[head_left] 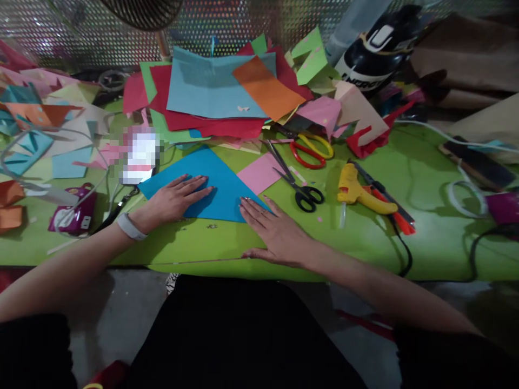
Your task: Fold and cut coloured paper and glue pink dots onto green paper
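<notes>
The left hand (172,200) lies flat, palm down, with straight fingers slightly apart on smooth blue paper (225,181). The right hand (279,235) is flattened too, its fingertips on the paper's lower right corner, its thumb held wide on the green bench (194,246). Neither grips anything.

The paper, roughly triangular and crisp-edged, sits in front of the torso; take it as the clock's centre, its peak at 12. The left hand is at 8 o'clock, the right at 4. Just beside it, between 2 and 3, is a flat pink piece (261,173), and at 3 are black-handled scissors (308,198) with slim metal blades spread. Red-and-yellow-handled scissors (314,151) rest at 2.

At 10 o'clock a bright, pixelated rectangle (140,156) stands near the left corner; a glossy purple object (75,210) is at 9. Farther out at 3 lies a yellow plastic glue gun (357,189). At 12, a creased light blue sheet (203,86) and an orange strip (267,89) top a ragged paper pile, before perforated mesh (227,21).
</notes>
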### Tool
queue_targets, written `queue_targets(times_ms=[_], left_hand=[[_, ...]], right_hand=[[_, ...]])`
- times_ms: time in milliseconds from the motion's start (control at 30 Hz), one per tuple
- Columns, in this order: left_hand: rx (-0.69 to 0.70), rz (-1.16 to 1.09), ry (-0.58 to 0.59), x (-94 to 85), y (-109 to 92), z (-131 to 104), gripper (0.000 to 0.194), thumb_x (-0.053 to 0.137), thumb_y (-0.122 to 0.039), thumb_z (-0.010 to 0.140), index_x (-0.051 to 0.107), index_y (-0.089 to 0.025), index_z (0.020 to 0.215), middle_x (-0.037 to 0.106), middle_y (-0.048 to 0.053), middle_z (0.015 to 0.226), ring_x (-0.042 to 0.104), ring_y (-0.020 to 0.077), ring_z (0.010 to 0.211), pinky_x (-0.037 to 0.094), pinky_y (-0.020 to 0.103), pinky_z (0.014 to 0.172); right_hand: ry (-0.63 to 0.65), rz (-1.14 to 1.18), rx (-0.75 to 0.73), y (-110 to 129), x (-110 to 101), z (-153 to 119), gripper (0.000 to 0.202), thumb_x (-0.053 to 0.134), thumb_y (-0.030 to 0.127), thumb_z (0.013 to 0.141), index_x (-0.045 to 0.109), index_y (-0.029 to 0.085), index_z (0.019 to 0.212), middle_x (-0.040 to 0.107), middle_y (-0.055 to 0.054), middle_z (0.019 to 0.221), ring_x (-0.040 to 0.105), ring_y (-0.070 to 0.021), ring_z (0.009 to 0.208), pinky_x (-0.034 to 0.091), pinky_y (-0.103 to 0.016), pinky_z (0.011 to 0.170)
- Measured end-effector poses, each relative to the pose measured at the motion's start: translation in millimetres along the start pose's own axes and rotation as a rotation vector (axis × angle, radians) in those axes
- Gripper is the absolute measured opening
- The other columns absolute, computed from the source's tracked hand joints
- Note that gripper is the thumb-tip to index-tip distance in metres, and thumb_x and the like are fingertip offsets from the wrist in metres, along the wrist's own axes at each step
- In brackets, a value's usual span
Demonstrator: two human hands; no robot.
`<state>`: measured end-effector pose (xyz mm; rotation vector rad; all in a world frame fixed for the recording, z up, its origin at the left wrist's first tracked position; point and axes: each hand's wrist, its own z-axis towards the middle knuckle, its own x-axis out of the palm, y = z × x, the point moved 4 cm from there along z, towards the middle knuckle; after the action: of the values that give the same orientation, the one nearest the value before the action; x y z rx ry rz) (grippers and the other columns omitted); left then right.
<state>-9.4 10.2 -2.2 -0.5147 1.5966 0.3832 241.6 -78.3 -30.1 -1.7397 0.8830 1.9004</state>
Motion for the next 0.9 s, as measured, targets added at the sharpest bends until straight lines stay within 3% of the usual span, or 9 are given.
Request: queue_targets(times_ms=[167,267,333,433,500,567,633,767,900], left_hand=[[-0.126,0.082,0.017,1.1,17.4,-30.7,0.063,0.034,-0.004,0.097,0.032,-0.021,0.158,0.028,0.009,0.166,0.019,0.0216,0.156,0.017,0.051,0.128],[-0.204,0.132,-0.006,-10.7,21.4,-51.3,0.058,0.031,-0.006,0.100,0.033,-0.022,0.156,0.026,0.009,0.167,0.016,0.0227,0.156,0.017,0.051,0.128],[-0.262,0.161,-0.024,-23.5,12.9,-56.7,0.056,0.024,-0.005,0.102,0.032,-0.018,0.156,0.024,0.008,0.168,0.015,0.0242,0.156,0.013,0.052,0.129],[-0.311,0.170,-0.064,-34.7,-22.1,-43.4,0.052,0.015,-0.009,0.105,0.026,-0.008,0.156,0.023,0.013,0.168,0.015,0.0250,0.156,0.006,0.052,0.129],[-0.203,0.118,-0.153,-30.6,-58.1,-22.3,0.056,0.023,-0.040,0.109,0.029,-0.009,0.155,0.030,0.016,0.165,0.017,0.0242,0.156,0.004,0.050,0.130],[-0.033,0.001,-0.127,-12.3,-92.3,0.1,0.093,0.024,-0.075,0.097,0.024,-0.004,0.157,0.025,0.021,0.165,0.014,0.0281,0.157,0.003,0.048,0.130],[0.007,-0.076,-0.134,7.0,-110.9,15.1,0.114,0.020,-0.088,0.086,0.020,0.000,0.158,0.021,0.023,0.166,0.011,0.0293,0.158,0.001,0.047,0.130],[-0.023,-0.112,-0.116,27.5,-111.0,14.8,0.117,0.022,-0.088,0.085,0.015,0.002,0.159,0.017,0.024,0.166,0.007,0.0305,0.158,0.001,0.046,0.129],[-0.063,-0.102,-0.053,21.4,-88.7,-14.5,0.117,0.025,-0.089,0.084,0.005,-0.004,0.162,0.017,0.021,0.167,0.012,0.0303,0.158,0.006,0.047,0.128]], right_hand=[[-0.019,-0.005,-0.027,1.2,1.5,-1.2,0.107,0.028,0.079,0.093,-0.010,0.005,0.160,0.020,-0.024,0.165,0.021,-0.0353,0.155,0.016,-0.060,0.125],[-0.018,-0.001,-0.031,0.6,3.2,-2.2,0.104,0.029,0.076,0.095,-0.012,0.005,0.160,0.017,-0.024,0.166,0.020,-0.0356,0.155,0.015,-0.061,0.124],[-0.016,-0.003,-0.031,0.8,3.9,-2.7,0.103,0.029,0.075,0.096,-0.013,0.005,0.160,0.016,-0.024,0.166,0.019,-0.0356,0.155,0.015,-0.063,0.124],[-0.023,-0.005,-0.026,1.6,4.5,-3.0,0.104,0.029,0.076,0.095,-0.013,0.005,0.160,0.018,-0.024,0.166,0.020,-0.0359,0.155,0.016,-0.064,0.123],[-0.041,-0.008,-0.024,2.1,4.9,-3.5,0.105,0.029,0.076,0.095,-0.015,0.005,0.159,0.021,-0.025,0.165,0.022,-0.0361,0.154,0.018,-0.065,0.121],[-0.064,-0.017,-0.032,2.7,5.3,-4.4,0.105,0.030,0.075,0.096,-0.017,0.005,0.158,0.024,-0.026,0.164,0.026,-0.0366,0.153,0.020,-0.066,0.120],[-0.084,-0.029,-0.046,3.4,5.7,-5.4,0.103,0.030,0.073,0.097,-0.018,0.005,0.158,0.026,-0.027,0.163,0.029,-0.0370,0.152,0.021,-0.066,0.119],[-0.108,-0.033,-0.052,4.4,5.8,-6.1,0.100,0.031,0.069,0.098,-0.013,0.004,0.159,0.026,-0.027,0.163,0.030,-0.0370,0.151,0.020,-0.066,0.119],[-0.092,-0.047,-0.042,5.9,5.2,-4.9,0.101,0.029,0.072,0.097,-0.016,0.006,0.159,0.026,-0.026,0.163,0.029,-0.0365,0.152,0.019,-0.066,0.120]])
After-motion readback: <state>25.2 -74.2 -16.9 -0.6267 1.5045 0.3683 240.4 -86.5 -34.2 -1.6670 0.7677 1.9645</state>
